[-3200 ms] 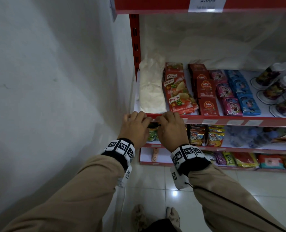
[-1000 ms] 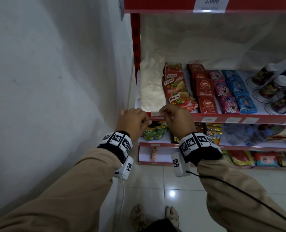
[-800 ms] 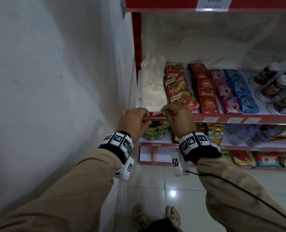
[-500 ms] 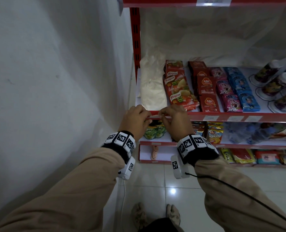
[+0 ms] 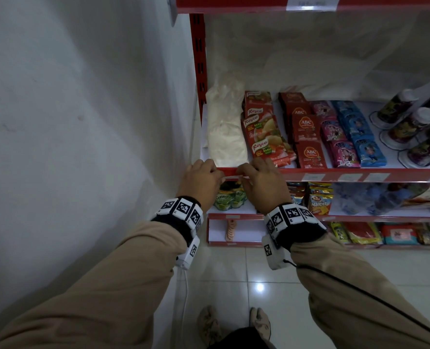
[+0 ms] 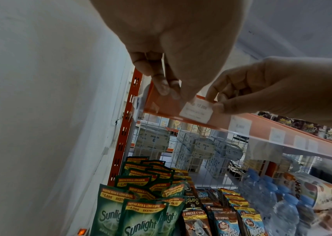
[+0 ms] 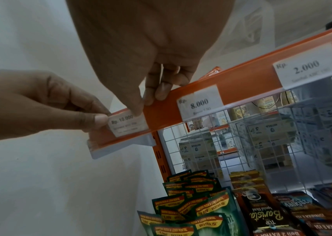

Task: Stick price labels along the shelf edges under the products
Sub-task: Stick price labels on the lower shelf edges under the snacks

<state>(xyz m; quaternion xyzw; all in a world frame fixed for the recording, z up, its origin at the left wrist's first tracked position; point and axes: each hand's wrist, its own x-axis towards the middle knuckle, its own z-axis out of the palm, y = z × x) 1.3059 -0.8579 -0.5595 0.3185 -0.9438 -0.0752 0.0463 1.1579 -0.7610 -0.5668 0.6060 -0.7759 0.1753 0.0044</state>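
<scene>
A white price label reading "Rp. 10.000" lies against the left end of the red shelf edge, below a white bag. My left hand pinches the label's left end, thumb on its face, fingers curled over the rail. My right hand pinches its right end the same way. In the left wrist view the label sits between my left hand and the right thumb. From the right wrist, my right hand has its thumb on the label's top corner.
Labels marked 8.000 and 2.000 are stuck further right on the same edge. Royco packs, ABC sachets and cups fill the shelf. Green Sunlight pouches hang below. A white wall stands close on the left.
Both hands have stayed at the left end of the edge and drawn closer together. The label has come down from the rim onto the front face of the edge.
</scene>
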